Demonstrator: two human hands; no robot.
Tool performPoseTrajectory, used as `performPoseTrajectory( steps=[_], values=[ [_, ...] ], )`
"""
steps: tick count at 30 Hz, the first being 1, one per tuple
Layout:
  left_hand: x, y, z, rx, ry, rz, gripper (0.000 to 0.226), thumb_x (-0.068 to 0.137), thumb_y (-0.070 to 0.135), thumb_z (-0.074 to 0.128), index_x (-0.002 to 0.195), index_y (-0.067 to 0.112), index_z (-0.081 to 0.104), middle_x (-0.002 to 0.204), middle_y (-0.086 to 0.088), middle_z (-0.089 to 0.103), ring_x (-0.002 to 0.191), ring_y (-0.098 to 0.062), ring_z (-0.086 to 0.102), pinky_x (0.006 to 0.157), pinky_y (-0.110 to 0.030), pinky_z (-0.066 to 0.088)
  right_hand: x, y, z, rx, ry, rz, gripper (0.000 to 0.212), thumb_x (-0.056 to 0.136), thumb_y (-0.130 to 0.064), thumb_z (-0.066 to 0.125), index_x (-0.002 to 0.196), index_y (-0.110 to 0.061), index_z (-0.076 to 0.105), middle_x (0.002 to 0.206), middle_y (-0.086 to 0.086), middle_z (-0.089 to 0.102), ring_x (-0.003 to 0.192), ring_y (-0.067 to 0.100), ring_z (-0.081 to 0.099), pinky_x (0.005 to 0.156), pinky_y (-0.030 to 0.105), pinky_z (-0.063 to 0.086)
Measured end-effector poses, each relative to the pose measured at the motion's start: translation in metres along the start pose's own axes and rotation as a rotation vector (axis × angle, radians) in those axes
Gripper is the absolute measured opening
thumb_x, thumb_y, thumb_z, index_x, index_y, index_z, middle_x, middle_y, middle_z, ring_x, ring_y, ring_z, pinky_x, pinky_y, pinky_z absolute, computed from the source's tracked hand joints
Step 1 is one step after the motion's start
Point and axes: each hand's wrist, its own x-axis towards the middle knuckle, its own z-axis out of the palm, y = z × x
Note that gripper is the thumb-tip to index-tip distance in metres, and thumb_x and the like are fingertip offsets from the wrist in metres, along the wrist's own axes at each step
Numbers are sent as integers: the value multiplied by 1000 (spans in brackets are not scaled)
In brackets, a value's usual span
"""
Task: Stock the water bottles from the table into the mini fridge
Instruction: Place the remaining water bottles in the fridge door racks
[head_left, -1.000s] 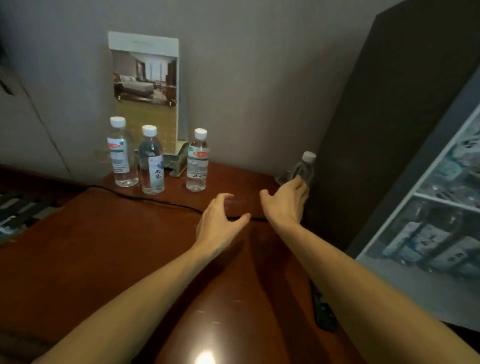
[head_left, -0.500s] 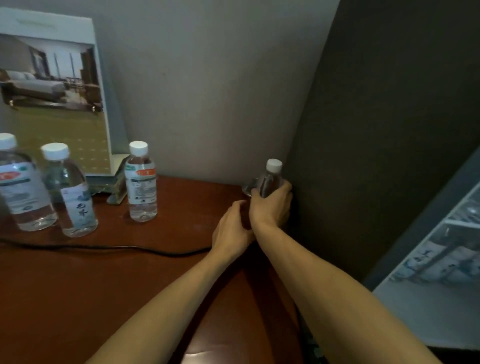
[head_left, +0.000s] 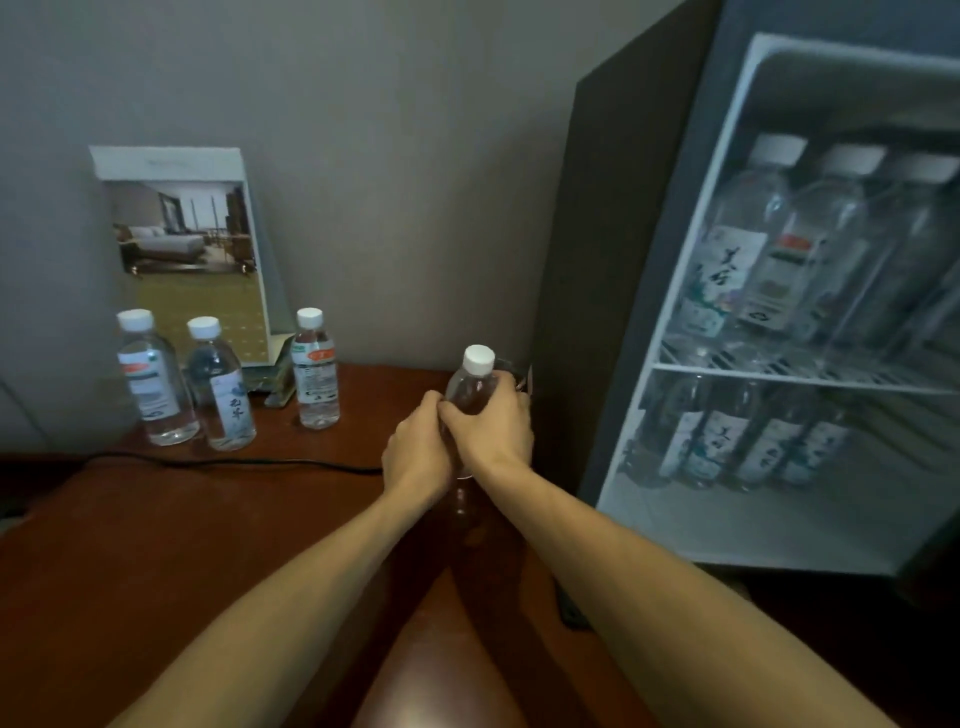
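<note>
A clear water bottle (head_left: 474, 387) with a white cap stands upright near the table's right end, beside the mini fridge (head_left: 613, 291). My right hand (head_left: 493, 431) is wrapped around its body. My left hand (head_left: 415, 457) grips it lower down, touching my right hand. Three more bottles stand at the back left of the table: one with a red label (head_left: 150, 384), one with a blue label (head_left: 221, 387) and one with a red label (head_left: 315, 371). The fridge's open interior shows several bottles on the upper wire shelf (head_left: 779, 371) and several below.
A brown wooden table (head_left: 182, 530) carries a black cable (head_left: 234, 462) running across it behind my hands. A standing picture card (head_left: 187, 249) leans on the grey wall behind the three bottles. A dark object (head_left: 569, 608) lies at the table's right edge.
My right hand closed on the bottle by the fridge, and my left hand came over to grip it too. The view swung right, showing the fridge interior.
</note>
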Motion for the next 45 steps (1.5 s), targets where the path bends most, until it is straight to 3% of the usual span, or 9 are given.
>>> performPoseTrajectory(
  steps=[6, 11, 14, 20, 24, 30, 35, 41, 45],
  values=[
    [-71, 14, -56, -30, 70, 55, 27, 79, 47, 80, 99, 36, 65, 86, 14, 72, 84, -12, 68, 71, -35, 55, -60, -17, -48, 40, -241, -132, 67, 80, -25, 85, 138, -23, 52, 130, 3, 64, 118, 22, 63, 101, 44, 56],
    [-133, 28, -74, -114, 31, 145, 37, 74, 53, 82, 108, 39, 74, 84, 18, 75, 83, 1, 69, 74, -37, 61, -108, -10, -98, 84, -353, -283, 65, 81, -19, 85, 138, -19, 54, 123, 0, 67, 112, 17, 66, 88, 28, 58],
    [-159, 44, -72, -168, 13, 209, 44, 71, 55, 80, 113, 44, 75, 88, 19, 76, 86, 3, 70, 77, -41, 62, -135, -3, -127, 76, -278, -354, 65, 80, -23, 86, 138, -20, 57, 118, -3, 69, 103, 10, 64, 74, 15, 50],
    [-193, 91, -37, -352, 26, 292, 46, 69, 48, 87, 107, 30, 67, 96, 13, 76, 93, -2, 72, 84, -44, 61, -163, 21, -195, 106, -130, -382, 62, 77, -31, 87, 133, -24, 62, 99, -18, 64, 97, 3, 64, 85, 30, 58],
    [-214, 133, 5, -476, -8, 321, 46, 75, 42, 90, 105, 25, 60, 98, 8, 76, 92, -5, 72, 82, -42, 61, -172, 43, -241, 78, 23, -345, 76, 78, -39, 87, 145, -25, 55, 115, -11, 65, 113, 11, 62, 94, 36, 57],
    [-228, 196, 51, -573, -130, 434, 56, 69, 57, 80, 116, 28, 72, 107, 6, 73, 97, -10, 71, 81, -44, 62, -177, 71, -307, -23, 221, -234, 87, 79, -52, 83, 154, -28, 44, 146, -2, 58, 134, 19, 54, 105, 42, 51],
    [-233, 232, 89, -617, -189, 494, 59, 69, 56, 82, 120, 26, 74, 109, 7, 74, 107, -10, 68, 87, -45, 61, -184, 90, -352, -78, 349, -210, 84, 74, -55, 85, 147, -30, 52, 131, -6, 68, 120, 16, 63, 97, 43, 56],
    [-250, 266, 125, -635, -292, 501, 50, 66, 48, 86, 107, 28, 65, 103, 9, 68, 103, -14, 70, 85, -35, 58, -190, 120, -388, -201, 436, -192, 86, 75, -54, 86, 148, -29, 50, 132, -5, 68, 120, 17, 64, 96, 43, 56],
    [-258, 280, 145, -644, -327, 531, 34, 72, 30, 90, 83, 40, 59, 83, 17, 65, 87, -3, 65, 75, -27, 51, -194, 139, -406, -265, 465, -186, 82, 76, -53, 85, 148, -32, 50, 135, -6, 67, 124, 18, 62, 97, 46, 56]
  ],
)
